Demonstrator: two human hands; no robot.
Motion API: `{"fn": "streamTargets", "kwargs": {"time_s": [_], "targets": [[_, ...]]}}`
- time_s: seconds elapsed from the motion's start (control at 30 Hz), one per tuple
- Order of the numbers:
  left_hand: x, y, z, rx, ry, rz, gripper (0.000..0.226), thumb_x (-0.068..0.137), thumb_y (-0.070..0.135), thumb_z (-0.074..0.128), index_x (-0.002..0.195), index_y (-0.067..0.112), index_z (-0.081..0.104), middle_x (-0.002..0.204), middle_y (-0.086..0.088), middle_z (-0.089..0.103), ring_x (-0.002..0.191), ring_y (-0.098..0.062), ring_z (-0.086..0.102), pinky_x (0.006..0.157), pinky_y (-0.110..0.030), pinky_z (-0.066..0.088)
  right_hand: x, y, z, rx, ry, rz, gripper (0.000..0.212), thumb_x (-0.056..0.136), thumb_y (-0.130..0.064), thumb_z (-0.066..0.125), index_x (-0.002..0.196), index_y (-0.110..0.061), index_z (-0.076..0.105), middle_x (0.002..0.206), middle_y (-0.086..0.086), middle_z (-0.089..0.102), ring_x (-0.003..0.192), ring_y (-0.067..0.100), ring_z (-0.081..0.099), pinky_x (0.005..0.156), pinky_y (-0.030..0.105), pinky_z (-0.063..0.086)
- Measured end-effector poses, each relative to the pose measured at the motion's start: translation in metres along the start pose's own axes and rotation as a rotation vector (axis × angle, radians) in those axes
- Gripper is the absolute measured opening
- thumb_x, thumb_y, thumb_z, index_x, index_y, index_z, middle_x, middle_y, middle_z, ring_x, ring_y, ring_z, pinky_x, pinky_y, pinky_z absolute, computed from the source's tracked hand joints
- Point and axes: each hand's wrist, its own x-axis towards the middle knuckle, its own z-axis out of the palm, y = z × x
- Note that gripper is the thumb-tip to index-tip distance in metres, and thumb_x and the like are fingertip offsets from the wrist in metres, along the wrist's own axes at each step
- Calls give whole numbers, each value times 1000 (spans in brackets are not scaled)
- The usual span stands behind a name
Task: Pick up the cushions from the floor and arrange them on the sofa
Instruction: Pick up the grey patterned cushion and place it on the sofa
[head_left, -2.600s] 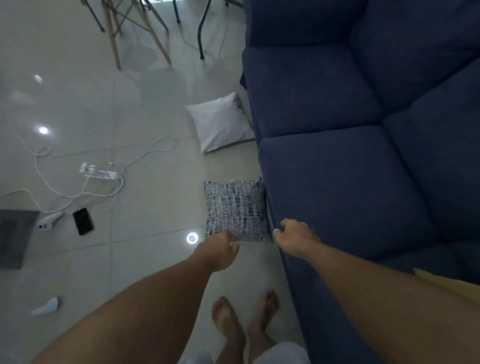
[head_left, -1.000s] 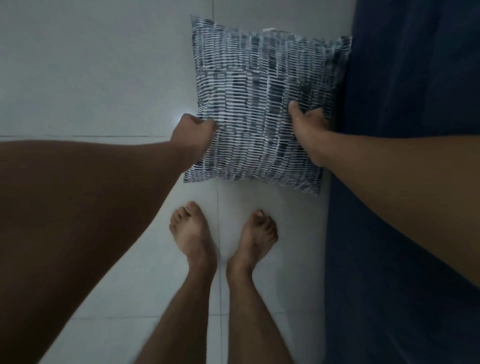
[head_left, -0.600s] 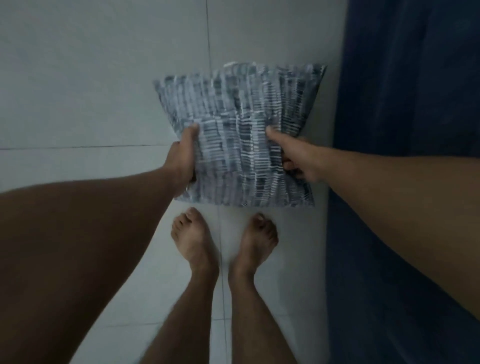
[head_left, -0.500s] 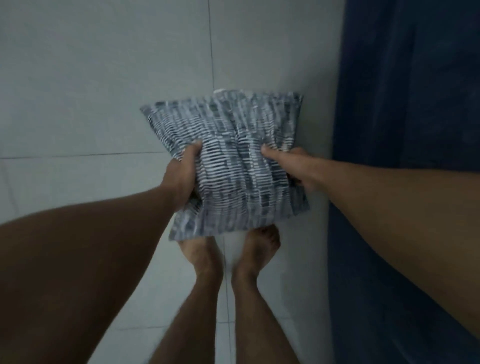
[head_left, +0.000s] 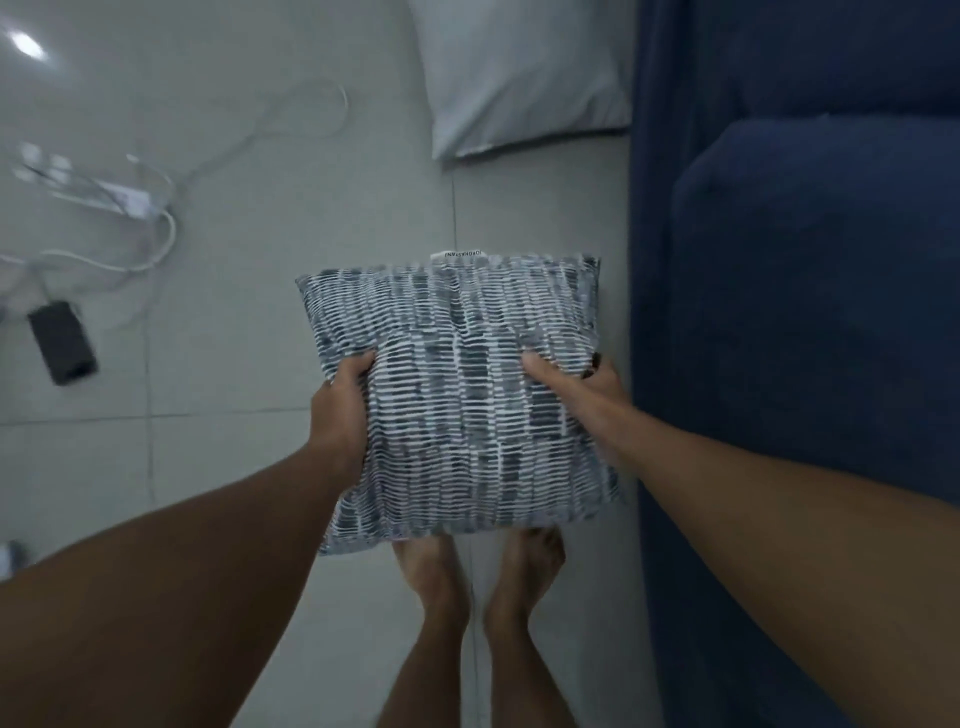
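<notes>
A square cushion with a blue-grey and white dashed pattern (head_left: 457, 395) is held in the air above my feet. My left hand (head_left: 340, 410) grips its left edge, thumb on top. My right hand (head_left: 576, 395) grips its right edge, fingers tucked underneath. A plain white cushion (head_left: 519, 73) lies on the tiled floor ahead, against the sofa's base. The dark blue sofa (head_left: 810, 291) fills the right side, its seat level with the held cushion.
A white power strip (head_left: 124, 200) with trailing cables (head_left: 166, 244) lies on the floor to the left. A black phone (head_left: 62, 343) lies beside it. My bare feet (head_left: 478, 571) stand close to the sofa's front.
Both hands took hold of the patterned cushion on the floor and lifted it. The view has tilted up, bringing the white cushion and the cables back into sight.
</notes>
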Motion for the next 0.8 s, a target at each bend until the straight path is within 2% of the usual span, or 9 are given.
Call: {"fn": "streamTargets", "kwargs": {"time_s": [0.17,0.23,0.33,0.4,0.47,0.53,0.63,0.7,0.8], "targets": [[-68,70,-12,21,-61,98,63,73,50,69,120,8,78,113,-15,81,109,-38,76,104,-57,56,-81,-39,-15,63,4,-7,106,56,-76,90,145,-28,59,131,-6,72,117,21,70,110,46,53],[-92,93,-14,48,-99,116,65,74,51,67,123,10,76,115,-14,81,110,-37,76,104,-57,56,-109,-54,-18,92,39,-32,94,61,-69,91,140,-27,61,125,-6,74,112,20,71,107,44,54],[-129,127,-12,64,-135,183,69,66,55,70,120,12,77,112,-12,82,108,-35,76,104,-55,57,-145,-90,-21,122,63,-81,66,77,-54,89,132,-29,61,124,-5,73,110,20,70,103,42,54],[-160,152,-8,65,-118,229,64,69,53,72,117,11,78,109,-12,82,103,-33,77,98,-51,60,-164,-116,-23,137,94,-133,71,79,-52,88,138,-26,59,131,-4,70,118,24,67,108,45,51],[-194,176,-5,94,-129,279,43,89,42,68,115,9,75,105,-9,80,94,-26,75,83,-38,60,-183,-142,-28,136,112,-192,85,80,-55,87,150,-24,51,138,-5,63,129,27,61,111,45,47],[-220,194,-2,102,-153,307,25,101,30,61,113,10,71,100,-4,76,87,-18,70,70,-28,52,-205,-168,-36,148,111,-245,83,83,-52,85,152,-24,49,139,-3,62,123,25,61,104,40,47],[-250,220,2,104,-163,336,29,101,30,61,120,9,69,108,-9,76,90,-20,71,70,-29,51,-236,-198,-52,162,96,-305,69,87,-50,82,145,-31,49,136,-8,59,113,18,56,97,36,43],[-267,234,5,109,-198,370,37,100,34,61,123,7,71,114,-11,77,98,-26,73,74,-31,53,-256,-214,-63,177,103,-328,77,85,-54,83,149,-29,49,139,-7,60,115,19,59,98,38,46],[-297,254,12,135,-223,407,51,93,45,63,127,9,71,117,-12,77,108,-32,73,81,-37,56,-283,-227,-80,195,153,-354,103,66,-70,87,152,-28,51,144,-2,63,123,26,64,108,48,51]]}}
